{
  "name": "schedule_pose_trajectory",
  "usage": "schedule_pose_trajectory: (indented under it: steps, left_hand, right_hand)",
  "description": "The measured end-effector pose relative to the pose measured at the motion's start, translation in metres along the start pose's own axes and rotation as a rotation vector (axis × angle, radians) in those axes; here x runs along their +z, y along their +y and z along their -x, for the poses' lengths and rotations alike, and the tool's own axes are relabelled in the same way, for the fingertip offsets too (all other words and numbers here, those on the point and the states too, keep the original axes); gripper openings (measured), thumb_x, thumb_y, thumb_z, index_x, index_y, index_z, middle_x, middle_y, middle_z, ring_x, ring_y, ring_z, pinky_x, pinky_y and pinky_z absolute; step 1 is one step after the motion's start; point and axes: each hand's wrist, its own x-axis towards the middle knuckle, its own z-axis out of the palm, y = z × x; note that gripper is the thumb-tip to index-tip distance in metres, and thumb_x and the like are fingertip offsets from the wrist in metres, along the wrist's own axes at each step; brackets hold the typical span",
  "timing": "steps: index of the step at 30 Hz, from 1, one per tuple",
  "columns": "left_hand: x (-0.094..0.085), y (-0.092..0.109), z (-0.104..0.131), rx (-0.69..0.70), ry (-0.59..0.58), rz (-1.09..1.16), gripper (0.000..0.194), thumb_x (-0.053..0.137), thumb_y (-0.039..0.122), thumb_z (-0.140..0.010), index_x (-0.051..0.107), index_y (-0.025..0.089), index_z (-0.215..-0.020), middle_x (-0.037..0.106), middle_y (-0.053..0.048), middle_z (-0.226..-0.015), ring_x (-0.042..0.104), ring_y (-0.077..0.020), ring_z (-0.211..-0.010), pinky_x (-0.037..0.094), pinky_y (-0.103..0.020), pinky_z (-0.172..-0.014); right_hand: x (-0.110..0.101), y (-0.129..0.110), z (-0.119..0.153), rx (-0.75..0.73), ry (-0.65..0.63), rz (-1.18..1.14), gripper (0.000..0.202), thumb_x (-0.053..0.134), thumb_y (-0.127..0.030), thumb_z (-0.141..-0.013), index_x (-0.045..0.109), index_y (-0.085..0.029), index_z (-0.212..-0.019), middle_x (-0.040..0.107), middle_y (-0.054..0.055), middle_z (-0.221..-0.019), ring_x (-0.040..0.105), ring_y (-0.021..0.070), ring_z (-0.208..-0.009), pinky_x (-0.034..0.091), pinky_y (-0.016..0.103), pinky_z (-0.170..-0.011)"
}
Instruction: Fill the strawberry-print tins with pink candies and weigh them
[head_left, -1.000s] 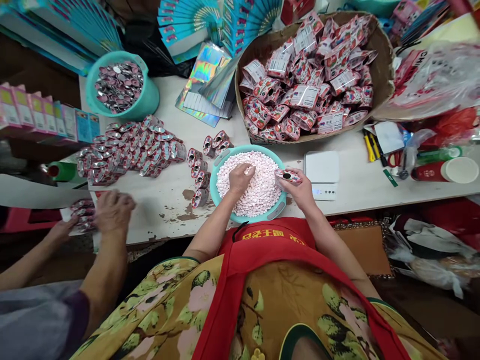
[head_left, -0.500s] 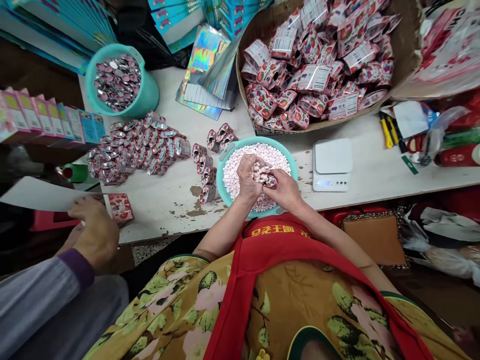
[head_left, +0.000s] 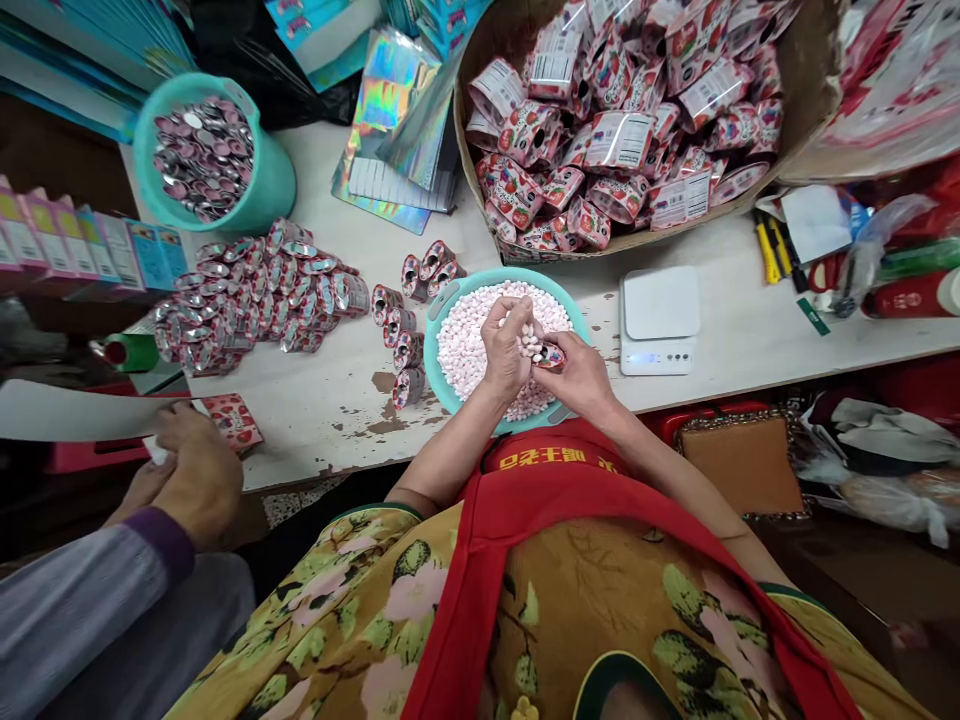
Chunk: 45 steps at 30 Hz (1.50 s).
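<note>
Above a teal basin (head_left: 430,338) filled with small pale pink candies (head_left: 469,345), my left hand (head_left: 508,345) is curled around a small handful of the same candies. Beside it my right hand (head_left: 581,375) grips a small strawberry-printed container (head_left: 553,357) with its open end up. The handful is right at the container's mouth, and some pieces touch its rim. How full the container is cannot be seen. Several similar containers (head_left: 409,388) stand upright on the table left of the basin. A white digital scale (head_left: 660,305) lies to the right.
A cardboard box (head_left: 517,252) of printed wrappers stands behind the basin. To the left are a heap of packed containers (head_left: 259,290) and a teal bucket (head_left: 277,180) of foil lids. A co-worker's hand (head_left: 196,470) is at the left table edge, near a red printed card (head_left: 234,422).
Fewer candies show in my left hand, and its fingers have closed further near the container. The view has shifted slightly. The co-worker's hand and white sheet have moved a little.
</note>
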Motion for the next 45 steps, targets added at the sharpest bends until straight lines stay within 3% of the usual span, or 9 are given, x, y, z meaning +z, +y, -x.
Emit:
schedule_pose_trajectory:
  steps: [6,11,17,23,28,33,41,45]
  left_hand:
    - [0.009,0.000,0.001,-0.019,-0.032,-0.035,0.050,0.087,0.052,-0.072,0.049,0.020,-0.070,0.051,0.007,-0.057,0.050,-0.0070,-0.045,0.034,-0.021,-0.044]
    - [0.010,-0.003,-0.002,-0.031,-0.057,-0.087,0.049,0.086,0.052,-0.073,0.050,0.020,-0.070,0.056,0.006,-0.057,0.054,-0.0087,-0.048,0.039,-0.022,-0.049]
    - [0.012,-0.006,-0.002,-0.013,-0.087,-0.129,0.046,0.086,0.051,-0.076,0.052,0.020,-0.073,0.055,0.006,-0.054,0.049,-0.0070,-0.044,0.035,-0.021,-0.046]
    - [0.028,-0.008,0.003,-0.062,-0.163,-0.083,0.048,0.086,0.053,-0.076,0.052,0.019,-0.072,0.054,0.006,-0.054,0.053,-0.0078,-0.047,0.040,-0.021,-0.048]
    - [0.039,-0.011,0.003,-0.129,-0.157,-0.140,0.050,0.089,0.055,-0.071,0.054,0.020,-0.076,0.055,0.007,-0.054,0.049,-0.0066,-0.043,0.035,-0.020,-0.043]
    - [0.043,-0.012,0.003,-0.144,-0.188,-0.145,0.051,0.092,0.054,-0.067,0.056,0.020,-0.082,0.061,0.006,-0.059,0.057,-0.0093,-0.049,0.046,-0.021,-0.050]
    - [0.054,-0.010,0.005,-0.092,-0.220,-0.123,0.053,0.092,0.056,-0.066,0.055,0.020,-0.077,0.050,0.008,-0.053,0.054,-0.0083,-0.048,0.040,-0.019,-0.046]
    - [0.059,-0.013,0.003,-0.086,-0.218,-0.160,0.053,0.092,0.056,-0.066,0.055,0.020,-0.078,0.048,0.009,-0.051,0.041,-0.0046,-0.040,0.028,-0.019,-0.039]
  right_hand:
    - [-0.003,0.003,0.001,0.037,0.001,0.017,0.021,0.068,-0.030,-0.076,0.064,-0.021,-0.095,0.070,0.007,-0.095,0.064,0.0255,-0.086,0.046,0.033,-0.073]
    - [-0.004,0.004,0.002,0.063,0.046,-0.007,0.021,0.068,-0.030,-0.074,0.063,-0.022,-0.092,0.069,0.006,-0.093,0.063,0.0248,-0.083,0.045,0.033,-0.072]
    - [-0.005,0.006,0.006,0.067,0.074,-0.065,0.023,0.067,-0.028,-0.072,0.064,-0.023,-0.094,0.070,0.006,-0.094,0.065,0.0254,-0.085,0.048,0.034,-0.074]
    - [-0.013,0.016,0.015,0.034,0.160,-0.186,0.023,0.067,-0.030,-0.072,0.064,-0.022,-0.093,0.069,0.005,-0.091,0.064,0.0237,-0.082,0.050,0.035,-0.076]
    - [-0.015,0.025,0.021,0.011,0.249,-0.266,0.026,0.067,-0.028,-0.071,0.065,-0.022,-0.097,0.069,0.004,-0.093,0.065,0.0232,-0.085,0.052,0.035,-0.080]
    - [-0.014,0.030,0.021,0.017,0.287,-0.311,0.026,0.070,-0.031,-0.070,0.064,-0.023,-0.095,0.070,0.004,-0.094,0.066,0.0232,-0.087,0.054,0.036,-0.082]
    - [-0.017,0.034,0.019,-0.013,0.305,-0.369,0.026,0.070,-0.031,-0.072,0.065,-0.022,-0.096,0.070,0.003,-0.094,0.066,0.0213,-0.084,0.054,0.035,-0.082]
    - [-0.021,0.038,0.019,-0.015,0.313,-0.388,0.027,0.070,-0.030,-0.073,0.066,-0.022,-0.099,0.071,0.004,-0.097,0.066,0.0217,-0.087,0.054,0.035,-0.084]
